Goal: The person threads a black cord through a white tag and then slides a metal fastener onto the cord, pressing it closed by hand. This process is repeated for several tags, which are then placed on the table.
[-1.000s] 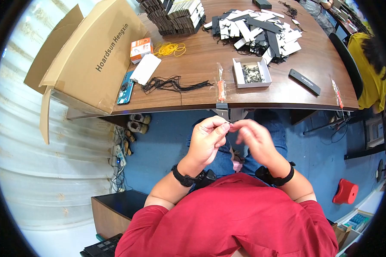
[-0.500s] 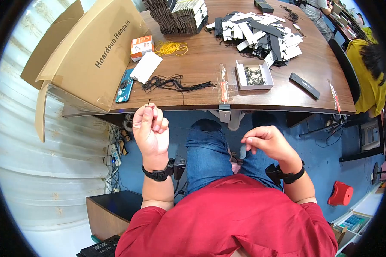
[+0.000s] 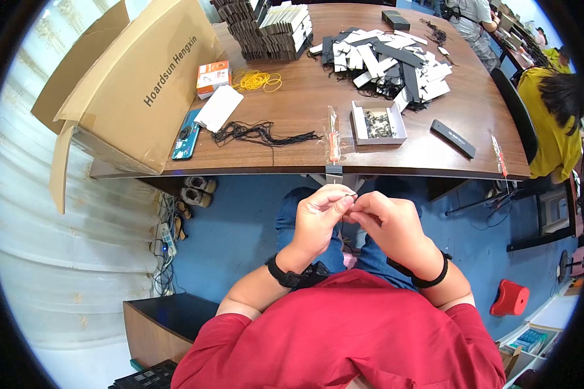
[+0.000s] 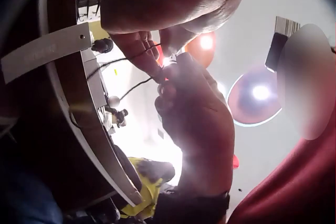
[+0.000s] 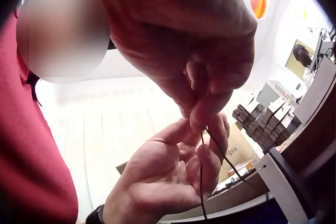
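Cord (image 5: 201,179) sits pinched in left hand (image 3: 316,220) and right hand (image 3: 396,227), 2 dark strands (image 5: 228,161) trailing. Fingers seem to hide the pinched part.

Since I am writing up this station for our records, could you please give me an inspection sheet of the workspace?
Surface: brown table, in use.
Job's things: thin black cord between the hands; exact joining point hidden by fingers.
Clutter: pile of black and white strips, open white box holding small pieces, tangled black cords, yellow bundle, large cardboard box.
Hands: left hand and right hand both pinch the cord, fingertips close together.
Cables: loose cables by a power strip on the floor.
Surroundings: person in yellow, red stool.
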### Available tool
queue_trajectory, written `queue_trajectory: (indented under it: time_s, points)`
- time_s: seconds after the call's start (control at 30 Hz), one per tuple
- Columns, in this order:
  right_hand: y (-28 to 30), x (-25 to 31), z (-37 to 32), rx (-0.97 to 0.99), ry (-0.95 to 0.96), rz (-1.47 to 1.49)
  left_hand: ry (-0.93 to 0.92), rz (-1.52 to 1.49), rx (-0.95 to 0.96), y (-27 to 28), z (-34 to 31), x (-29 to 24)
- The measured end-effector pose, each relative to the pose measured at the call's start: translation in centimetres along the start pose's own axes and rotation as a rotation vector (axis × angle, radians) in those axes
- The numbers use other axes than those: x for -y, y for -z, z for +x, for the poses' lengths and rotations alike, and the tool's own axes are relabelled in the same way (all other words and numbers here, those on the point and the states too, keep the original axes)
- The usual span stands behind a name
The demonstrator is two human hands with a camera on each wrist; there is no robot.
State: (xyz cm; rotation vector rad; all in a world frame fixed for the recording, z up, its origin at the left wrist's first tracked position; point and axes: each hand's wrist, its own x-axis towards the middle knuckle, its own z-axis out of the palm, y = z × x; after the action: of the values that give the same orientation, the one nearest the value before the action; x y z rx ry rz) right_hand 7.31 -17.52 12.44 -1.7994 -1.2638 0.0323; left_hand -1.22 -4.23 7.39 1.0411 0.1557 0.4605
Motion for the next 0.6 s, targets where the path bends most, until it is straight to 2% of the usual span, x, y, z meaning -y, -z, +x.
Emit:
queue_trajectory:
  time_s: [0.17,0.3,0.4,0.6]
  points:
    - [0.2,-0.7,0.1,-0.081,0.074,-0.029,-0.083,0.228,0.027,-0.2,0.1,-0.2]
    - [0.4,-0.9,0.1,-0.089,-0.007,0.065,-0.199,0.359,0.062,0.1,0.6,0.4]
    - [0.7,-1.0,0.2,-0.107,0.006,0.065,-0.176,0.388,0.065,-0.1,0.7,0.2]
    - [1.1,-1.3,0.1,-0.157,-0.03,0.033,-0.247,0.533,0.016,-0.4,0.9,0.5]
